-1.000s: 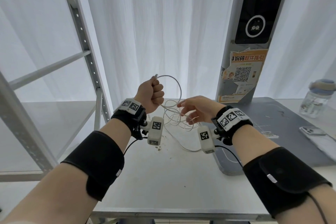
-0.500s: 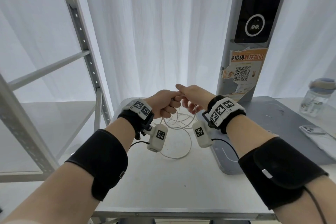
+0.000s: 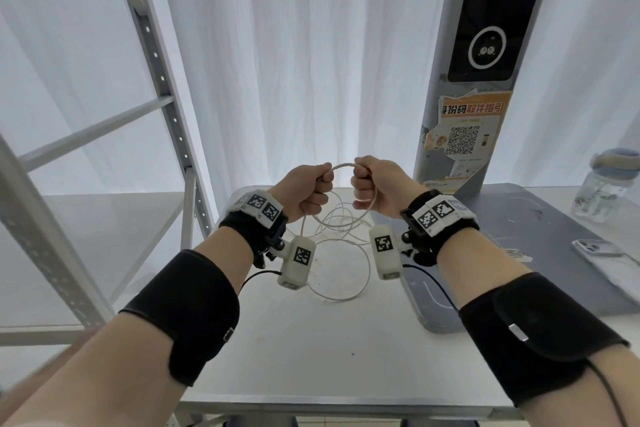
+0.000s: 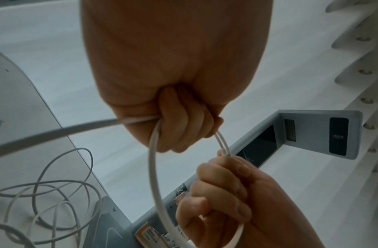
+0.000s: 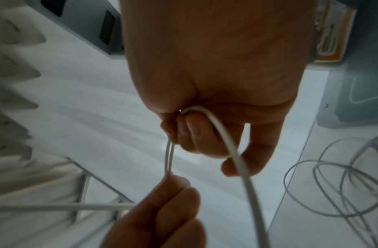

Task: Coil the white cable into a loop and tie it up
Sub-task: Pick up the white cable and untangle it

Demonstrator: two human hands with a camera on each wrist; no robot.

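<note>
A thin white cable (image 3: 343, 166) arcs between my two fists, raised above the white table (image 3: 294, 340). My left hand (image 3: 309, 191) grips one side of the small loop and my right hand (image 3: 372, 189) grips the other, both with fingers curled round it. The left wrist view shows two strands (image 4: 222, 142) running side by side from my left fist (image 4: 179, 127) to my right fist (image 4: 222, 193). In the right wrist view the cable (image 5: 232, 151) leaves my right fist (image 5: 200, 130) toward the camera. The slack hangs down in loose tangled loops (image 3: 341, 260) onto the table.
A grey mat (image 3: 554, 236) covers the table's right side, with a phone (image 3: 592, 248) and a water bottle (image 3: 606, 184) at the far right. A grey kiosk post (image 3: 467, 80) stands behind. A metal shelf frame (image 3: 156, 80) rises on the left.
Both hands have risen and drawn apart from touching. My right hand, open a second ago, now holds the cable in a fist, with a short arc stretched between the hands.
</note>
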